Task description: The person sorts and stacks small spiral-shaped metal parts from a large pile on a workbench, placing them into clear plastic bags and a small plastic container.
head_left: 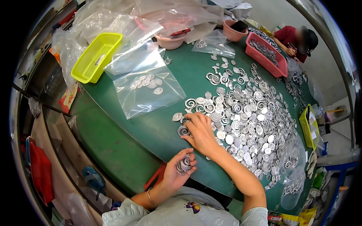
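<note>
Presently, I judge that the step in hand is the picking of spiral pieces from the loose metal ones. My left hand (pixel 174 171), near the close edge of the desk (pixel 188 67), is curled and clamped on a small bunch of spiral pieces (pixel 184 164), held above the surface. My right hand (pixel 202 132) is a little farther, at the left border of the big heap (pixel 236 125). Its fingers are bent over a dark spiral piece (pixel 183 130), with the thumb just beside it; whether they are together on this piece or only resting there, I cannot tell.

In my opinion, the next move calls for closing the right fingertips on this one piece, without dragging its neighbours, and bringing it nearer to the left hand. That hand must keep its grip firm, because the bunch could slip. Farther to the left, a clear bag (pixel 147 104) lies flat, with oval pieces (pixel 143 81) showing.
</note>
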Demonstrator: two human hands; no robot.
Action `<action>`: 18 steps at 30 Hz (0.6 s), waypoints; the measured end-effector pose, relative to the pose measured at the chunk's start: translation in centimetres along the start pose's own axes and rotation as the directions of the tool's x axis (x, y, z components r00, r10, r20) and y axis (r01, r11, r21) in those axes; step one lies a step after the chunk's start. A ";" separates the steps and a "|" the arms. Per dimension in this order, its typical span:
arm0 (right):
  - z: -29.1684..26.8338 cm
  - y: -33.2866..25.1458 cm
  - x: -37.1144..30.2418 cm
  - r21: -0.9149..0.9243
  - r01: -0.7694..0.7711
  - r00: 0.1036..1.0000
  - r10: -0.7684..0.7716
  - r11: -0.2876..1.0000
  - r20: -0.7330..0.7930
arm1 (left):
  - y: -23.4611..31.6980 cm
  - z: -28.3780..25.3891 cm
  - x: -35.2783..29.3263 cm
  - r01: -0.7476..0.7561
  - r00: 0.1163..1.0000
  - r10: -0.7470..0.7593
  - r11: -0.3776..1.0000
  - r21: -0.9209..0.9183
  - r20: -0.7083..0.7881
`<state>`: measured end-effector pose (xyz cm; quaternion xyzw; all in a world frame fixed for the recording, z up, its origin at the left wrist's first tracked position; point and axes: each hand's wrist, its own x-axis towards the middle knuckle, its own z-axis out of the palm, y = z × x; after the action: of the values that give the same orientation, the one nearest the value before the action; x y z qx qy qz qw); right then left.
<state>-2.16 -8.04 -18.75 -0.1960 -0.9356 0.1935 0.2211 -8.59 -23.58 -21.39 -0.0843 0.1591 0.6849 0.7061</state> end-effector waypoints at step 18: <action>1.7 2.1 1.9 -0.042 0.025 0.994 -0.030 0.999 -0.105 | 0.7 -0.7 1.7 0.066 0.987 -0.047 0.990 -0.121 0.156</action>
<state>-3.99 -5.91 -20.45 -0.1975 -0.9289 0.1606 0.2689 -9.34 -22.18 -22.59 -0.0804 0.0586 0.6777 0.7285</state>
